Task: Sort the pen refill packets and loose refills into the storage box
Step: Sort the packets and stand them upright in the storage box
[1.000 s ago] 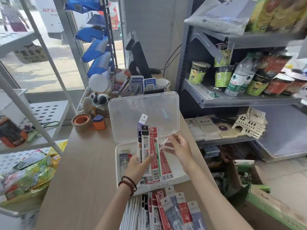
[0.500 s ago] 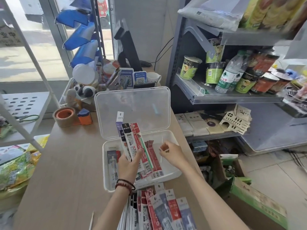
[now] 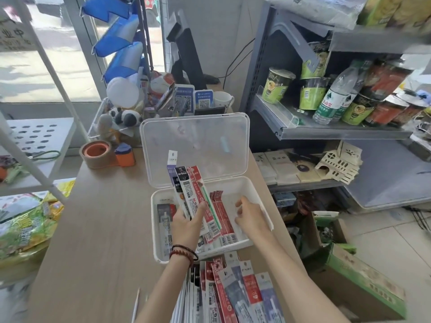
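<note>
Head view: right hand (image 3: 250, 215) now empty, relaxed over storage box (image 3: 233, 184); left hand (image 3: 186, 226) still grips packets (image 3: 187, 194).

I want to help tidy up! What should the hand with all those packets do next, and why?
Probably lower the left hand and lay its fanned packets flat in the storage box, beside the red packets lying there. The fan stands upright over the open box, not yet put down.

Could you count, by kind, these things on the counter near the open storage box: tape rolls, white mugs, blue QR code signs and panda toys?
Tape roll: 1
White mug: 1
Blue QR code signs: 2
Panda toy: 1
Total: 5
</note>
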The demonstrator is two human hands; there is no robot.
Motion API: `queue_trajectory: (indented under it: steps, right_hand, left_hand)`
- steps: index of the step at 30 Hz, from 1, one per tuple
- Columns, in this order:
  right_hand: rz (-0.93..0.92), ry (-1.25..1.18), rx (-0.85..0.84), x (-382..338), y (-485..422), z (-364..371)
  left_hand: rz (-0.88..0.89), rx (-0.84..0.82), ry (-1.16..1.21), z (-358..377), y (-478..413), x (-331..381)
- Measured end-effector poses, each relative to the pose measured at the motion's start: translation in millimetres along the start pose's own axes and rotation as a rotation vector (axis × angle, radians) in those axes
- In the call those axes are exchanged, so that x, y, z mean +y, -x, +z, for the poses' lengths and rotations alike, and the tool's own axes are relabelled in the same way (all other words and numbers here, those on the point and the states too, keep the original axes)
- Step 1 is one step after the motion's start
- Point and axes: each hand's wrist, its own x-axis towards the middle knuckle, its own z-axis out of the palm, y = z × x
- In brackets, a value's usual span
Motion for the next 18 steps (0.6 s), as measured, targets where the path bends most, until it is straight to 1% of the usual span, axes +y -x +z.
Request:
queue_trajectory:
  steps: [2,4,7,8,10,12,15,18]
  right_hand:
    - [-0.012,0.037,0.017,-0.9,1.3,-1.4]
    - [-0.045,0.013,0.042,-2.8,4.1,-4.0]
    - [-0.171,-0.213,0.141,-14.8,15.3,-9.7]
    - [-0.211,-0.315,0.145,-21.4,20.8,-11.8]
    - [-0.262,-0.537,0.029,-35.9,31.5,-15.3]
    - [-0.29,-0.689,-0.098,-46.0,38.8,-15.1]
    - [-0.268,-0.804,-0.151,-48.6,43.1,-11.3]
    - [-0.268,-0.806,-0.192,-44.7,44.2,-3.0]
  left_hand:
    - [-0.004,-0.007,0.004,-0.2,0.6,-0.1]
    - [-0.016,-0.023,0.001,-0.2,0.6,0.0]
    - [-0.045,-0.038,0.026,-0.8,-0.9,0.9]
    - [-0.054,-0.037,0.044,-0.9,-1.9,1.2]
    - [-0.056,-0.039,0.063,-0.9,-2.4,3.1]
    - [-0.04,-0.052,0.048,-3.0,-1.2,5.6]
    - [-0.012,-0.09,0.001,-12.9,2.3,4.7]
    - [0.045,-0.075,-0.058,-24.2,5.5,0.1]
